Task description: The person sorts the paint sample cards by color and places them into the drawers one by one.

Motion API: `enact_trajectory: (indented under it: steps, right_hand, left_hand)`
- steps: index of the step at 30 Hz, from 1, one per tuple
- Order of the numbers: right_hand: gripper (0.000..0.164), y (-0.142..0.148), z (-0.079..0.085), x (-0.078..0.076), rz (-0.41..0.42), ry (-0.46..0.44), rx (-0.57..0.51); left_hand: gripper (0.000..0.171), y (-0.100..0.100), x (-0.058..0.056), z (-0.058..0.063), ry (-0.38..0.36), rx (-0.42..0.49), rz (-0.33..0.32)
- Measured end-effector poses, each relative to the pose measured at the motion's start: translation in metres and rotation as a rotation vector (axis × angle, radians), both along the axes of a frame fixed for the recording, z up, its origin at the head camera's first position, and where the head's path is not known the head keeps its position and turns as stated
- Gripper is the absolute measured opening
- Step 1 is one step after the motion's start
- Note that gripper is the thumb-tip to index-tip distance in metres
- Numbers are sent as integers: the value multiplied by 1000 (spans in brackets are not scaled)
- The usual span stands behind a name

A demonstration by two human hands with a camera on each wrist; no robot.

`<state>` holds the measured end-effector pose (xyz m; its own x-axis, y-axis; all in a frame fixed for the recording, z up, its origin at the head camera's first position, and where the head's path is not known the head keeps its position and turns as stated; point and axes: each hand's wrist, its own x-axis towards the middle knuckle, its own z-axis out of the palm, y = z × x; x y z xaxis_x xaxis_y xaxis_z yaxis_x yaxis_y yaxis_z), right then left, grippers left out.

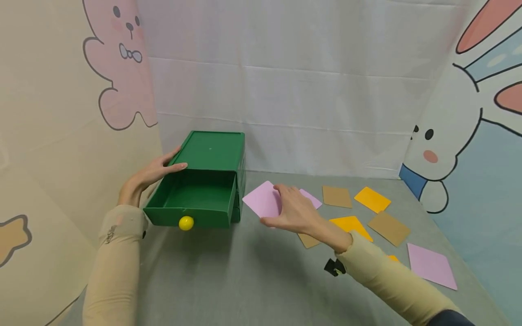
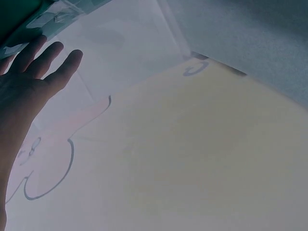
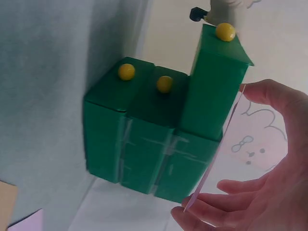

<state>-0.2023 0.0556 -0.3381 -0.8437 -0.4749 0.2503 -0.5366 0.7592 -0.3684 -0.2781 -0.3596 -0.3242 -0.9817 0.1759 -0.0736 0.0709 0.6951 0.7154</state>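
Note:
A green three-drawer cabinet (image 1: 214, 149) stands on the table with its top drawer (image 1: 163, 216) pulled out, a yellow knob (image 1: 186, 223) on its front. My left hand (image 1: 151, 174) rests against the cabinet's left side, thumb over the top edge. In the left wrist view the fingers (image 2: 60, 72) are spread and nearly straight. Just right of the drawer, my right hand (image 1: 299, 210) holds a pink square card (image 1: 263, 199) by its edges, between thumb and fingers. Seen from the right wrist, that card (image 3: 214, 156) is nearly edge-on beside the drawer.
Several loose cards lie on the right of the grey table: brown (image 1: 336, 197), orange (image 1: 372, 199), another brown (image 1: 389, 227) and a larger-looking pink one (image 1: 432, 266). Another pink card (image 1: 311, 199) shows behind my right hand. A white curtain (image 1: 310, 99) hangs behind the table.

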Motion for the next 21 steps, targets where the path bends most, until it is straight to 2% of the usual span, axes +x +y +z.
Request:
enact_trajectory:
  steps: [9, 17, 21]
  right_hand:
    - [84, -29, 31, -4, 76, 7, 1]
    - [82, -65, 42, -9, 122, 19, 21]
    - [83, -83, 46, -12, 162, 31, 17]
  left_hand:
    - [82, 3, 1, 7, -24, -3, 10]
    - [84, 18, 23, 28, -56, 16, 18]
    - [84, 9, 12, 14, -48, -6, 29]
